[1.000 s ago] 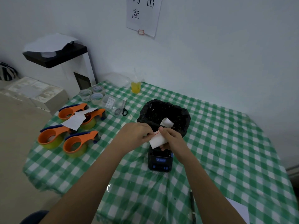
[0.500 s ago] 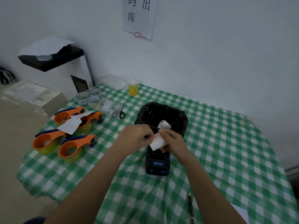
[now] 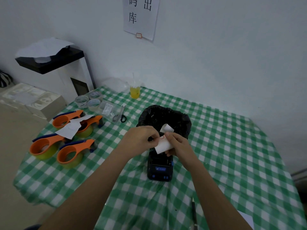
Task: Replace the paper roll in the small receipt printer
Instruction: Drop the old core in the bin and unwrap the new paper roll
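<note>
Here both hands' fingers [image 3: 153,136] pinch the paper roll [image 3: 163,144], hiding the printer's [image 3: 159,168] bay.

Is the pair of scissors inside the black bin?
No, the scissors lie on the checked tablecloth, left of the bin.

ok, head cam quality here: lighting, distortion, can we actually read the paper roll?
Head view: dim, flat, bluish light, no hard shadows or glare. Wide-angle bend at the edges, table rim curves. Centre fairly sharp: paper roll between left hand and right hand reads clearly above the dark printer, whose detail is murky.
</note>
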A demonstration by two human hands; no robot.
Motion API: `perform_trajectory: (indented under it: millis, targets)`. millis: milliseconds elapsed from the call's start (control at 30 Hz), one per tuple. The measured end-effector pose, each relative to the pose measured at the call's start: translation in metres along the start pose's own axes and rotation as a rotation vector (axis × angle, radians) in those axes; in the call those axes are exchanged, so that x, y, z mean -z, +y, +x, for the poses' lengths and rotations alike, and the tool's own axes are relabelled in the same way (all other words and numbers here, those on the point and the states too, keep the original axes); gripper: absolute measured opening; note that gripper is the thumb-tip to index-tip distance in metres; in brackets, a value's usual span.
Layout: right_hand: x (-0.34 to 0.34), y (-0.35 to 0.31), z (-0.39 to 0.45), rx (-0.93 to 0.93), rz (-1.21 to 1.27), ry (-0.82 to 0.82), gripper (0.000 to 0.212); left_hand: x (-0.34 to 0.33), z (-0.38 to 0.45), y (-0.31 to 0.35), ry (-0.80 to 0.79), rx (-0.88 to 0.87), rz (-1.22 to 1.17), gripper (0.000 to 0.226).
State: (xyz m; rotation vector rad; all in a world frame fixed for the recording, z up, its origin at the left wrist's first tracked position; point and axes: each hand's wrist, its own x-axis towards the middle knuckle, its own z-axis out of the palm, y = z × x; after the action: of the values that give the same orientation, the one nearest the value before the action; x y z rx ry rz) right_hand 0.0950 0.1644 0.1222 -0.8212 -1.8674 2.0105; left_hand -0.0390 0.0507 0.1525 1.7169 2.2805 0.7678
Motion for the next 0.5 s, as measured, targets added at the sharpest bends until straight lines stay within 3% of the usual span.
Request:
perform_trajectory:
  millis: [167,300,500]
  targets:
    - [0.0029,0.0004,0.0011,-0.026,-0.004,0.006,0.052,0.0017,-0.0007,-0.0024,-0.059,0.028,-0.153,0.016]
    - [0.0025,-0.0004,0.0016,-0.019,-0.004,0.001,0.052,0.0026,-0.0002,0.0005,-0.043,0.007,-0.056,0.018]
    - [-0.0012,-0.0013,0.0003,-0.003,0.064,-0.032,0.037,0.0005,-0.0009,-0.0031,0.021,0.04,-0.175,0.006]
